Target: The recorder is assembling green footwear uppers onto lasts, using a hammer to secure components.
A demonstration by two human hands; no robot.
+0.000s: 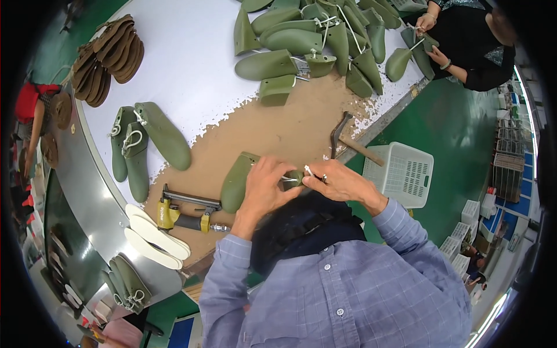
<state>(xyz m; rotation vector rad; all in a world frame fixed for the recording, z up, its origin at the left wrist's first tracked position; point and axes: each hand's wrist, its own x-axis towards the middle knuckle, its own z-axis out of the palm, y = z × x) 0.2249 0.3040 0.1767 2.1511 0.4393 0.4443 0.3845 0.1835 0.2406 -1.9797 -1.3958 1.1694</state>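
Note:
At the table's near edge, a green shoe last [296, 175] is held between my hands, mostly covered by fingers. My left hand [266, 181] curls round it from the left. White cord [308, 170] comes out at the top of the last, and my right hand [342, 184], wearing a ring, pinches it between thumb and fingers. Another green shoe last [234, 187] lies on the tabletop beside my left hand, partly behind it. A hammer [361, 149] with a wooden handle and dark curved head rests just beyond my right hand.
A yellow-and-black air stapler [169, 216] and white insoles [152, 242] lie left. Corded lasts [165, 136] sit farther off; a pile of lasts [293, 40] fills the back. Brown soles [119, 49] are far left. A white basket [400, 174] stands right; a co-worker's hands [436, 57] hold lasts.

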